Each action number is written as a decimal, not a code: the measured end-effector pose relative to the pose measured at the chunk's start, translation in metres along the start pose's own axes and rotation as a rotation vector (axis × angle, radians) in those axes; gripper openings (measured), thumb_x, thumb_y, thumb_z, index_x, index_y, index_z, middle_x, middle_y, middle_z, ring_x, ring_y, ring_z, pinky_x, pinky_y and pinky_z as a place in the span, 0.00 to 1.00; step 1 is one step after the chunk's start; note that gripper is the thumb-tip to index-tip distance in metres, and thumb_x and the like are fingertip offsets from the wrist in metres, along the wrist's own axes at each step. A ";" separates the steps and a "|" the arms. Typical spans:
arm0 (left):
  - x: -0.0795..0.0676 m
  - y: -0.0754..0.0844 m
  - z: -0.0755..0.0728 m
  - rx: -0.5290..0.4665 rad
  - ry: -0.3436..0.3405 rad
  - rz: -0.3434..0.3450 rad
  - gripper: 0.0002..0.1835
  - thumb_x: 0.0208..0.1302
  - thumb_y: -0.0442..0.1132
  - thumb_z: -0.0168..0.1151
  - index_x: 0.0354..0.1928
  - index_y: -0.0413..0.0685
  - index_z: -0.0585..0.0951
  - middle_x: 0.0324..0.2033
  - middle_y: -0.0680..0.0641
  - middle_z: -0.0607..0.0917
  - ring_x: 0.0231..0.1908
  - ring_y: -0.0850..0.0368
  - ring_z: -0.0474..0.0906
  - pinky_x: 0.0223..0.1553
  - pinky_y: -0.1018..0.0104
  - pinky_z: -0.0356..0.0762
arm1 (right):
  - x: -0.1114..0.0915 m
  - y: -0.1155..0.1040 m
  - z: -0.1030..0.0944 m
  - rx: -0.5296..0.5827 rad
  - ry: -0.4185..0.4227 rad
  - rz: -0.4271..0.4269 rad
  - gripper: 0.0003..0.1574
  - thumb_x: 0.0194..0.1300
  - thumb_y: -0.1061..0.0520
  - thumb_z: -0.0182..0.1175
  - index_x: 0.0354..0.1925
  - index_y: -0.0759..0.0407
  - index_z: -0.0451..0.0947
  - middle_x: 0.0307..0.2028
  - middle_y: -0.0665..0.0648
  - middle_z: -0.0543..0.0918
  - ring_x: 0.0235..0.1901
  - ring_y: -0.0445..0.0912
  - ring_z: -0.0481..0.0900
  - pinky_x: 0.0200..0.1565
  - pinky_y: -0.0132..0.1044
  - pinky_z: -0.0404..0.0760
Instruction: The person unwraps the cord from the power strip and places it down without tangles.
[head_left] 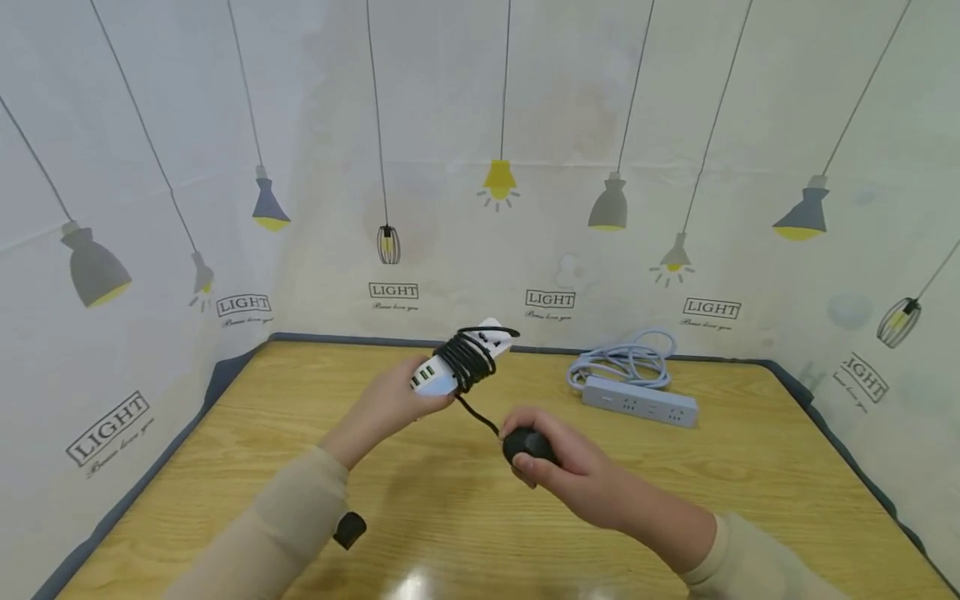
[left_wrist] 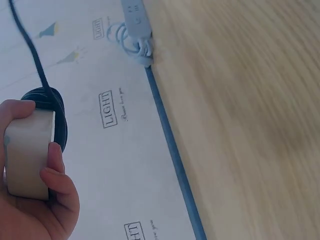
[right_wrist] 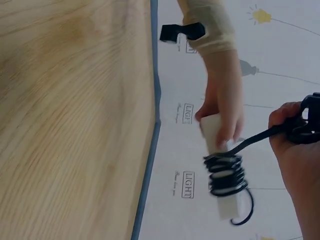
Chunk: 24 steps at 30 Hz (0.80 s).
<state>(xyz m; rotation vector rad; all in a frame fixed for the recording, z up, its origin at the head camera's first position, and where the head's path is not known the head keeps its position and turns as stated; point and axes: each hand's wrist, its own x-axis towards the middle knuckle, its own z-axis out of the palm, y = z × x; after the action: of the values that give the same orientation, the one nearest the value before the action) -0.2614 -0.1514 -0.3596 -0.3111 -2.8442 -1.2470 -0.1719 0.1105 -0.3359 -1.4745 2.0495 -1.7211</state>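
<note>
In the head view, my left hand grips one end of a white power strip above the table. A black cord is wound several times round the strip's middle, with one loose loop near the far end. From the coils the cord runs down to my right hand, whose fingers curl round its black plug. The left wrist view shows the thumb and fingers holding the strip's pale body. Seen from the right wrist, the cord stretches between the coils and the right hand.
At the table's back right lies a second power strip, pale blue-grey, with its coiled cord behind it. The wooden table is bordered by a dark edge and walled by a lamp-printed backdrop. A black piece shows by the left sleeve.
</note>
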 end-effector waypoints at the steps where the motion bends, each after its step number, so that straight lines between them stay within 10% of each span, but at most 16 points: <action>1: -0.001 0.000 -0.003 -0.014 0.003 0.000 0.32 0.54 0.48 0.72 0.58 0.43 0.75 0.35 0.46 0.80 0.29 0.54 0.76 0.26 0.63 0.76 | -0.001 0.002 -0.001 -0.021 0.018 0.049 0.12 0.75 0.66 0.45 0.54 0.63 0.65 0.33 0.58 0.72 0.28 0.47 0.71 0.29 0.37 0.77; 10: -0.010 0.011 -0.024 -0.050 0.013 0.008 0.33 0.55 0.50 0.71 0.59 0.44 0.73 0.35 0.44 0.79 0.29 0.53 0.76 0.26 0.62 0.76 | -0.001 0.024 -0.022 -0.121 0.124 0.441 0.18 0.77 0.54 0.47 0.56 0.64 0.68 0.27 0.57 0.73 0.24 0.45 0.69 0.25 0.37 0.72; 24: -0.041 0.041 -0.024 -0.104 -0.025 0.100 0.33 0.52 0.46 0.74 0.62 0.50 0.74 0.36 0.47 0.80 0.29 0.53 0.76 0.26 0.60 0.77 | 0.001 0.055 -0.034 -0.234 0.001 0.606 0.15 0.77 0.53 0.49 0.50 0.64 0.69 0.38 0.55 0.80 0.26 0.48 0.72 0.27 0.38 0.72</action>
<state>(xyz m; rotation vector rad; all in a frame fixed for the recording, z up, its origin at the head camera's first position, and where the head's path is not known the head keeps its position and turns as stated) -0.2145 -0.1493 -0.3176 -0.4679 -2.7509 -1.3832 -0.2256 0.1293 -0.3668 -0.7512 2.4191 -1.2734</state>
